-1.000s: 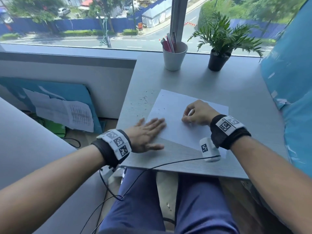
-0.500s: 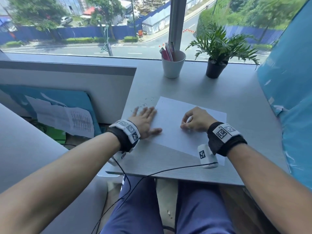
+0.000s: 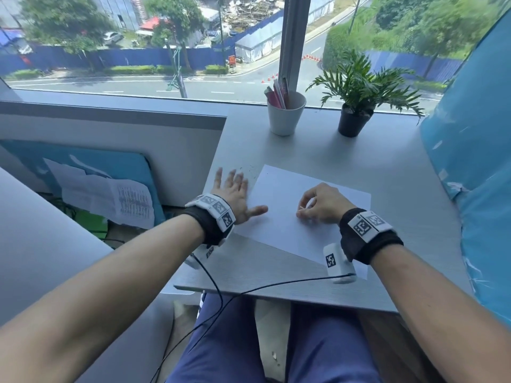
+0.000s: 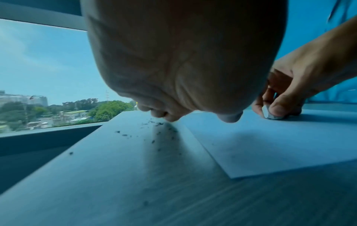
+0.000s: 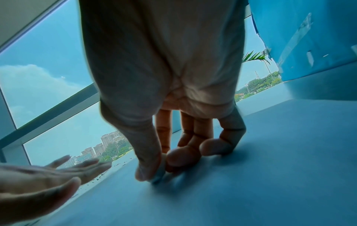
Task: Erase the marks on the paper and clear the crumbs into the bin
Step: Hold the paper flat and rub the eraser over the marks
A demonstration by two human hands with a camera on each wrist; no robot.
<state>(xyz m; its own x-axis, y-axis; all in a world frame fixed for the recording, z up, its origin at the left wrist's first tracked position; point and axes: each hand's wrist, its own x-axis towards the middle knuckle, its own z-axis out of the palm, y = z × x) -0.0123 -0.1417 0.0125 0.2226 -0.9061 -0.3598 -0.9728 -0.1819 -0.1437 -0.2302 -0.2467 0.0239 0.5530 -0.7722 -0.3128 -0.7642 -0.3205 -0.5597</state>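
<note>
Dark crumbs (image 4: pixel 158 131) lie just left of the paper (image 3: pixel 290 217) under your flat left hand (image 3: pixel 235 194), so while your right hand (image 3: pixel 320 203) pinches the eraser (image 4: pixel 270 113), a brisk sweep could scatter them off the desk (image 3: pixel 359 161).

Paper (image 3: pixel 301 211) lies on desk (image 3: pixel 387 189), crumbs (image 4: pixel 154 134) just left of it on the desk. Left hand (image 3: pixel 235 194) over the crumbs, right hand (image 3: pixel 320 203) on paper, apparently pinching an eraser (image 4: pixel 269 113). Cup (image 3: pixel 286 114) and plant (image 3: pixel 356 106) behind, plant to the right.

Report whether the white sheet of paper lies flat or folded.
Flat and spread: the white sheet of paper lies unfolded on the grey table, all visible edges down.
</note>
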